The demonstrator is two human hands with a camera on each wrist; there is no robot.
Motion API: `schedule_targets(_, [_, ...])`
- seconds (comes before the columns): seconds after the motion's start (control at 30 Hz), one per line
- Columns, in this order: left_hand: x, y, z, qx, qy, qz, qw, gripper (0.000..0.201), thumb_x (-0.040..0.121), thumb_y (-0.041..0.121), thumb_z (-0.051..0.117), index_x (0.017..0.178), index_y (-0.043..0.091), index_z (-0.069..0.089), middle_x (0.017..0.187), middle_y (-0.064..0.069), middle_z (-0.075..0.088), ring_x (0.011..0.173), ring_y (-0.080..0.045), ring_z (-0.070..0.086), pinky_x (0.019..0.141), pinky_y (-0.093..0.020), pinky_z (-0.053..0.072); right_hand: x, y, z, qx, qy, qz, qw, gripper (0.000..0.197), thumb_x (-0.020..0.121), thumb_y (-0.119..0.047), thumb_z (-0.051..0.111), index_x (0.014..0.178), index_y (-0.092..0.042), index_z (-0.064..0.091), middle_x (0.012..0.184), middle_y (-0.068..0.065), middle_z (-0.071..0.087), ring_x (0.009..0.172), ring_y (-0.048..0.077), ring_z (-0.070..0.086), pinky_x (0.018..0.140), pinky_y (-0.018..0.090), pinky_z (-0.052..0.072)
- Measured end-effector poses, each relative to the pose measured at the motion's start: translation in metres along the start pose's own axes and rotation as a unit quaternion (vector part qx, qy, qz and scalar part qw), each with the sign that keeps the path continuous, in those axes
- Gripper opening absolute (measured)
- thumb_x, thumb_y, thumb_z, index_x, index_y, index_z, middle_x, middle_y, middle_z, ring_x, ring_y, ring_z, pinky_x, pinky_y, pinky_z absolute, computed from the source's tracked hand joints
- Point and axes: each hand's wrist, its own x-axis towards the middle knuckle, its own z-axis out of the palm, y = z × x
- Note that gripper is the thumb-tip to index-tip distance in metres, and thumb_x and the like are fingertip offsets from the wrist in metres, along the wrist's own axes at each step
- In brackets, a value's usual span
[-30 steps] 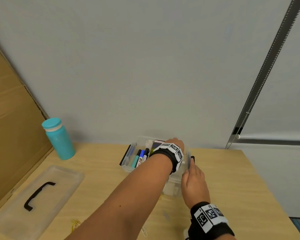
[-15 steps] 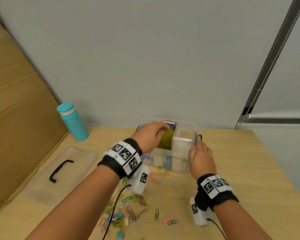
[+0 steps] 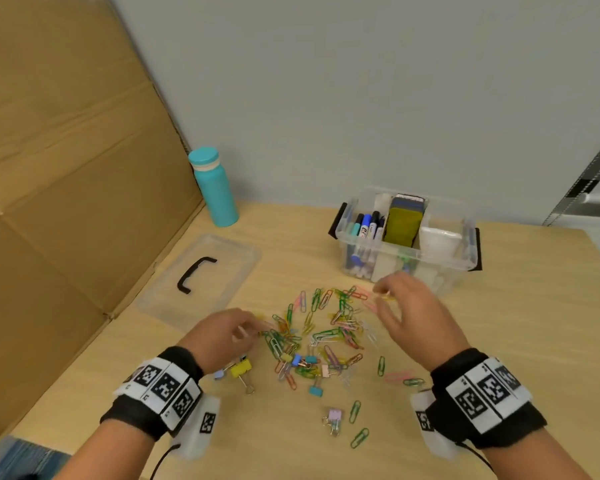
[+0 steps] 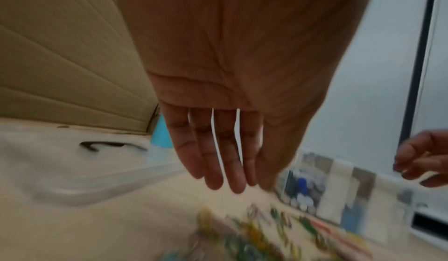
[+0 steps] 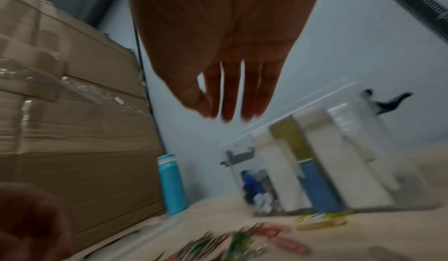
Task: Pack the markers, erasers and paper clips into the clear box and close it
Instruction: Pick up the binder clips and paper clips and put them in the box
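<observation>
The clear box (image 3: pixel 440 261) stands open at the back of the table, with markers (image 3: pixel 366 225) upright at its left and erasers (image 3: pixel 404 220) beside them. A heap of coloured paper clips (image 3: pixel 321 336) and a few small binder clips (image 3: pixel 240 369) lies on the table in front of it. My left hand (image 3: pixel 238 332) hovers at the heap's left edge, fingers straight and relaxed, holding nothing. My right hand (image 3: pixel 392 303) hovers at the heap's right edge near the box, fingers spread and empty. In the wrist views both hands (image 4: pixel 225 173) (image 5: pixel 225 109) show straight fingers.
The clear lid (image 3: pixel 201 278) with a black handle lies flat to the left of the clips. A teal bottle (image 3: pixel 213 187) stands at the back left by the wall. A large cardboard sheet (image 3: pixel 66 168) leans along the table's left side.
Both hands have left the box and come back toward me, down over the paper clip heap. The camera has tilted down, bringing the clips into view.
</observation>
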Motion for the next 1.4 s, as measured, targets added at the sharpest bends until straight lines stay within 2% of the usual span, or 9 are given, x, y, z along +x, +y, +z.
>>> schedule_targets(0.13, [-0.001, -0.02, 0.014, 0.109, -0.11, 0.023, 0.988, 0.038, 0.083, 0.03, 0.065, 0.12, 0.031, 0.055, 0.116, 0.005, 0.052, 0.104, -0.013, 0.05, 0.082, -0.021, 0.039, -0.018, -0.038, 0.036, 0.013, -0.289, 0.03, 0.957, 0.014, 0.087, -0.035, 0.058, 0.088, -0.021, 0.056, 0.085, -0.003, 0.061, 0.077, 0.018, 0.058, 0.066, 0.029, 0.046])
schedule_targets(0.3, [-0.002, -0.028, 0.024, 0.15, -0.117, 0.085, 0.978, 0.039, 0.083, 0.025, 0.066, 0.12, 0.027, 0.053, 0.119, 0.003, 0.043, 0.103, -0.017, 0.05, 0.08, -0.023, 0.04, -0.04, -0.051, 0.069, -0.05, -0.391, 0.114, 0.912, 0.035, 0.075, -0.046, 0.068, 0.089, -0.02, 0.049, 0.092, 0.003, 0.058, 0.08, 0.023, 0.056, 0.068, 0.035, 0.045])
schedule_targets(0.63, [0.002, -0.039, 0.029, 0.115, -0.101, 0.152, 0.976, 0.031, 0.085, 0.017, 0.063, 0.113, 0.024, 0.054, 0.116, 0.005, 0.041, 0.087, -0.011, 0.048, 0.073, -0.019, 0.035, -0.048, -0.053, 0.069, 0.152, -0.268, 0.223, 0.925, 0.012, 0.084, -0.02, 0.066, 0.091, -0.018, 0.058, 0.083, -0.002, 0.061, 0.065, 0.009, 0.058, 0.065, 0.025, 0.05])
schedule_targets(0.73, [0.001, -0.041, 0.029, 0.1, -0.086, 0.162, 0.978, 0.027, 0.083, 0.018, 0.065, 0.107, 0.024, 0.053, 0.112, 0.008, 0.041, 0.086, -0.011, 0.052, 0.069, -0.019, 0.037, -0.046, -0.044, 0.069, 0.269, -0.173, 0.28, 0.905, 0.013, 0.082, -0.023, 0.072, 0.089, -0.017, 0.062, 0.084, 0.008, 0.066, 0.075, 0.021, 0.065, 0.074, 0.032, 0.055])
schedule_targets(0.93, [0.0, -0.046, 0.029, 0.062, -0.072, 0.16, 0.983, 0.024, 0.077, 0.02, 0.068, 0.088, 0.028, 0.048, 0.084, 0.017, 0.041, 0.068, -0.001, 0.042, 0.056, -0.01, 0.03, -0.044, -0.046, 0.074, 0.553, -0.067, 0.383, 0.737, 0.009, 0.09, -0.003, 0.059, 0.099, -0.004, 0.06, 0.096, 0.017, 0.065, 0.08, 0.026, 0.067, 0.076, 0.034, 0.058])
schedule_targets(0.97, [0.0, -0.047, 0.03, 0.051, -0.077, 0.155, 0.984, 0.022, 0.078, 0.02, 0.067, 0.086, 0.028, 0.049, 0.083, 0.017, 0.043, 0.068, 0.0, 0.043, 0.057, -0.009, 0.031, -0.043, -0.047, 0.077, 0.555, -0.066, 0.393, 0.73, 0.008, 0.092, -0.003, 0.056, 0.099, -0.006, 0.059, 0.097, 0.017, 0.064, 0.077, 0.025, 0.065, 0.075, 0.034, 0.058])
schedule_targets(1.13, [-0.001, -0.052, 0.028, -0.018, -0.077, 0.147, 0.986, 0.021, 0.079, 0.015, 0.066, 0.078, 0.031, 0.052, 0.082, 0.017, 0.049, 0.072, 0.001, 0.047, 0.061, -0.007, 0.034, -0.043, -0.049, 0.09, 0.15, -0.167, 0.245, 0.943, 0.018, 0.096, -0.009, 0.039, 0.098, -0.021, 0.053, 0.083, -0.006, 0.054, 0.067, 0.011, 0.048, 0.063, 0.025, 0.04])
schedule_targets(1.23, [-0.002, -0.058, 0.014, -0.125, -0.011, 0.116, 0.985, 0.019, 0.082, 0.015, 0.068, 0.08, 0.027, 0.053, 0.086, 0.014, 0.056, 0.077, -0.004, 0.052, 0.064, -0.008, 0.039, -0.045, -0.051, 0.097, 0.026, -0.224, 0.156, 0.962, 0.023, 0.091, -0.011, 0.045, 0.109, -0.025, 0.048, 0.094, -0.007, 0.049, 0.066, 0.002, 0.042, 0.063, 0.02, 0.038])
schedule_targets(1.4, [-0.003, -0.079, -0.004, -0.204, 0.053, 0.065, 0.975, 0.021, 0.089, 0.018, 0.061, 0.105, 0.027, 0.05, 0.089, 0.004, 0.065, 0.088, -0.01, 0.061, 0.074, -0.02, 0.043, -0.04, -0.053, 0.102, -0.022, -0.218, 0.136, 0.966, 0.023, 0.092, -0.019, 0.052, 0.114, -0.025, 0.05, 0.105, -0.005, 0.044, 0.087, 0.014, 0.052, 0.08, 0.03, 0.047])
